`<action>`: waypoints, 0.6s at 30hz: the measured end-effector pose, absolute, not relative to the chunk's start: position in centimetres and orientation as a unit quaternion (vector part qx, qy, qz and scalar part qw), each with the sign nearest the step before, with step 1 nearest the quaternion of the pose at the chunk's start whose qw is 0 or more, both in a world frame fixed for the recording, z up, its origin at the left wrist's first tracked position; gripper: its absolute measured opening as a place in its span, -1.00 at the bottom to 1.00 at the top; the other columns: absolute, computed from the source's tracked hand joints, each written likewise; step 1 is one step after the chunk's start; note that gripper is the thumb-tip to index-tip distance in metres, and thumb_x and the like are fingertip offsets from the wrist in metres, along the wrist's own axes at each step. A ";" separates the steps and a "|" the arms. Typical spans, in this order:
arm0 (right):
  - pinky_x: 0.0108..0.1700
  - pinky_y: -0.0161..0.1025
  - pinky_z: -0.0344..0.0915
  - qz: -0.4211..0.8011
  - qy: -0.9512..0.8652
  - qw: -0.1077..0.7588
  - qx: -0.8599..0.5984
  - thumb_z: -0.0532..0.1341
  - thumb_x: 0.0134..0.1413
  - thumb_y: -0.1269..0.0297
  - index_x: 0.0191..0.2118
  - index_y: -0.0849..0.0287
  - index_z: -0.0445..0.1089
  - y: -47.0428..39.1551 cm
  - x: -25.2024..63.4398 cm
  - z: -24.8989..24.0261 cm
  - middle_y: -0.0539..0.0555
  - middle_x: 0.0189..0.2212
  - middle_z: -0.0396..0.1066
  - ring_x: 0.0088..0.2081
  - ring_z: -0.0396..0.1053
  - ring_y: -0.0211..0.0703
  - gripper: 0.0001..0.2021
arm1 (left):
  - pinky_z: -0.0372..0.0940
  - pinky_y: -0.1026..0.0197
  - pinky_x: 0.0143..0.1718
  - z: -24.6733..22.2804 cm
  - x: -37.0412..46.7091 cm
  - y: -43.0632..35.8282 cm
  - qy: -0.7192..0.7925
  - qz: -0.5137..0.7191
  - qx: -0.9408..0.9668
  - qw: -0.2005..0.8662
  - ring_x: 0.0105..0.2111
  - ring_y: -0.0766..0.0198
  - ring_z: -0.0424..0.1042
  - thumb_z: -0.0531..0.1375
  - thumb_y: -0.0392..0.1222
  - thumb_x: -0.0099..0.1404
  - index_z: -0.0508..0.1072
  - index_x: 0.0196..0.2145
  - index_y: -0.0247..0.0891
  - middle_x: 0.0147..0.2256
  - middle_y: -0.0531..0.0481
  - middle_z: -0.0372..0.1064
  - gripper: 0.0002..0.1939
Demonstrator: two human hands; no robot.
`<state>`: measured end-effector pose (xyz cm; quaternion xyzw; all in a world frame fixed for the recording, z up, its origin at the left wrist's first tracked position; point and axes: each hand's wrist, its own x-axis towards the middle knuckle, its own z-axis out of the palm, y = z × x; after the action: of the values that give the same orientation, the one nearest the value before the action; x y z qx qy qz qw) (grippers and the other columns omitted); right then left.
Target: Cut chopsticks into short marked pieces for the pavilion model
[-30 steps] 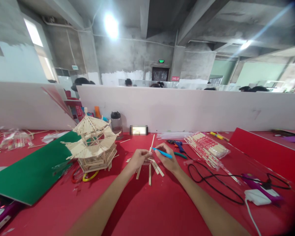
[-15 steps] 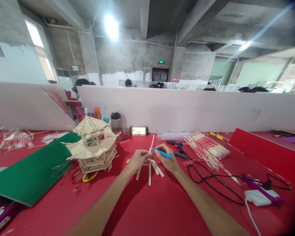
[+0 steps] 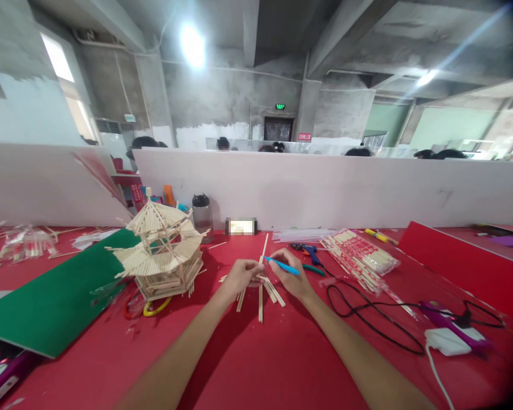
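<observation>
My left hand (image 3: 243, 275) pinches a thin wooden stick (image 3: 265, 246) that points up and away from me. Between the fingers of my right hand (image 3: 291, 274) is a slim blue tool (image 3: 285, 266), its tip close to the stick at my left fingertips. Pairs of wooden sticks (image 3: 260, 304) fan out on the red table below both hands; where they meet is partly hidden by my left hand. A pagoda-like model (image 3: 166, 256) made of sticks stands to the left.
Green board (image 3: 64, 296) at left, dark-lidded bottle (image 3: 202, 216) and blurred screen (image 3: 241, 226) by the white partition (image 3: 325, 191). On the right lie a blue glue gun (image 3: 311, 254), bagged sticks (image 3: 363, 256), a black cable (image 3: 376, 304), a purple power strip (image 3: 457, 327) and a red board (image 3: 465, 267).
</observation>
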<state>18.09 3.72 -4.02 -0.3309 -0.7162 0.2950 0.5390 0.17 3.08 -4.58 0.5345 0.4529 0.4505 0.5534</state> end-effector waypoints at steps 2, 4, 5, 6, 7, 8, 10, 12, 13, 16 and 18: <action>-0.26 -0.25 0.31 0.296 -0.716 0.541 -0.328 0.19 0.15 0.12 -0.30 0.15 0.37 3.6 18.0 -3.9 0.02 -0.38 0.44 -0.33 0.39 -0.15 -0.80 | 0.45 0.18 -0.32 -4.5 0.2 3.0 0.452 0.450 0.535 0.554 -0.49 0.30 0.48 0.38 0.19 -0.04 0.49 -0.41 -0.37 -0.44 -0.06 0.49 -0.49; -0.25 -0.25 0.31 0.294 -0.718 0.541 -0.326 0.19 0.15 0.13 -0.30 0.15 0.37 3.6 18.0 -3.8 0.02 -0.38 0.44 -0.32 0.39 -0.15 -0.81 | 0.45 0.19 -0.32 -4.4 0.3 2.9 0.452 0.447 0.537 0.555 -0.48 0.30 0.48 0.38 0.19 -0.03 0.49 -0.41 -0.37 -0.44 -0.06 0.48 -0.49; -0.25 -0.25 0.31 0.294 -0.718 0.540 -0.325 0.19 0.15 0.13 -0.30 0.15 0.37 3.6 18.0 -3.8 0.02 -0.38 0.44 -0.32 0.39 -0.16 -0.81 | 0.45 0.19 -0.33 -4.4 0.3 2.9 0.452 0.446 0.538 0.554 -0.48 0.30 0.48 0.37 0.19 -0.03 0.50 -0.40 -0.37 -0.43 -0.06 0.49 -0.49; -0.25 -0.25 0.31 0.294 -0.719 0.540 -0.326 0.19 0.15 0.14 -0.30 0.15 0.37 3.7 18.0 -3.8 0.02 -0.38 0.44 -0.33 0.39 -0.16 -0.82 | 0.45 0.20 -0.33 -4.4 0.3 2.9 0.453 0.445 0.539 0.554 -0.48 0.30 0.49 0.37 0.19 -0.03 0.50 -0.40 -0.37 -0.42 -0.07 0.49 -0.49; -0.25 -0.26 0.31 0.294 -0.719 0.539 -0.327 0.19 0.15 0.14 -0.30 0.15 0.37 3.7 18.0 -3.9 0.02 -0.38 0.44 -0.33 0.38 -0.17 -0.82 | 0.45 0.20 -0.33 -4.5 0.3 2.9 0.452 0.445 0.540 0.553 -0.48 0.30 0.48 0.37 0.19 -0.02 0.50 -0.40 -0.37 -0.42 -0.07 0.50 -0.49; -0.26 -0.26 0.31 0.293 -0.718 0.539 -0.329 0.19 0.15 0.15 -0.30 0.15 0.37 3.7 18.0 -3.9 0.01 -0.38 0.43 -0.33 0.38 -0.17 -0.82 | 0.45 0.20 -0.33 -4.5 0.3 3.0 0.452 0.446 0.539 0.554 -0.48 0.30 0.48 0.37 0.19 -0.02 0.50 -0.40 -0.37 -0.42 -0.07 0.50 -0.50; -0.27 -0.27 0.30 0.288 -0.716 0.540 -0.337 0.19 0.15 0.15 -0.30 0.16 0.37 3.8 18.1 -4.1 0.01 -0.39 0.43 -0.35 0.37 -0.18 -0.83 | 0.45 0.20 -0.33 -4.6 0.2 3.1 0.451 0.450 0.534 0.557 -0.49 0.32 0.48 0.37 0.18 -0.02 0.50 -0.41 -0.37 -0.42 -0.07 0.50 -0.50; -0.29 -0.27 0.30 0.284 -0.714 0.541 -0.343 0.19 0.15 0.14 -0.31 0.16 0.36 3.9 18.1 -4.2 0.01 -0.40 0.42 -0.36 0.37 -0.18 -0.82 | 0.45 0.21 -0.33 -4.7 0.2 3.2 0.451 0.452 0.530 0.558 -0.49 0.32 0.48 0.37 0.18 -0.02 0.50 -0.40 -0.37 -0.42 -0.08 0.51 -0.51; -0.30 -0.28 0.30 0.284 -0.713 0.542 -0.344 0.18 0.15 0.14 -0.32 0.16 0.36 3.9 18.1 -4.2 0.01 -0.41 0.42 -0.36 0.36 -0.18 -0.82 | 0.45 0.21 -0.33 -4.7 0.1 3.2 0.451 0.453 0.529 0.559 -0.49 0.32 0.48 0.37 0.17 -0.01 0.50 -0.39 -0.37 -0.42 -0.08 0.51 -0.51; -0.30 -0.27 0.31 0.279 -0.712 0.544 -0.346 0.17 0.16 0.11 -0.31 0.15 0.35 4.0 18.1 -4.3 0.02 -0.41 0.41 -0.37 0.36 -0.17 -0.79 | 0.44 0.23 -0.36 -4.6 0.1 3.2 0.451 0.454 0.528 0.558 -0.50 0.32 0.47 0.37 0.16 0.00 0.50 -0.39 -0.38 -0.44 -0.07 0.50 -0.52; -0.27 -0.26 0.33 0.271 -0.713 0.545 -0.347 0.16 0.18 0.09 -0.28 0.15 0.36 4.2 18.3 -4.2 0.04 -0.39 0.43 -0.35 0.38 -0.15 -0.78 | 0.44 0.25 -0.38 -4.5 0.1 3.1 0.452 0.454 0.529 0.557 -0.52 0.34 0.46 0.37 0.15 0.01 0.50 -0.40 -0.38 -0.47 -0.06 0.49 -0.53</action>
<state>18.32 4.24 -4.18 -0.3473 -0.7132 0.2709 0.5453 0.13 3.11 -4.50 0.5291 0.4517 0.4540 0.5567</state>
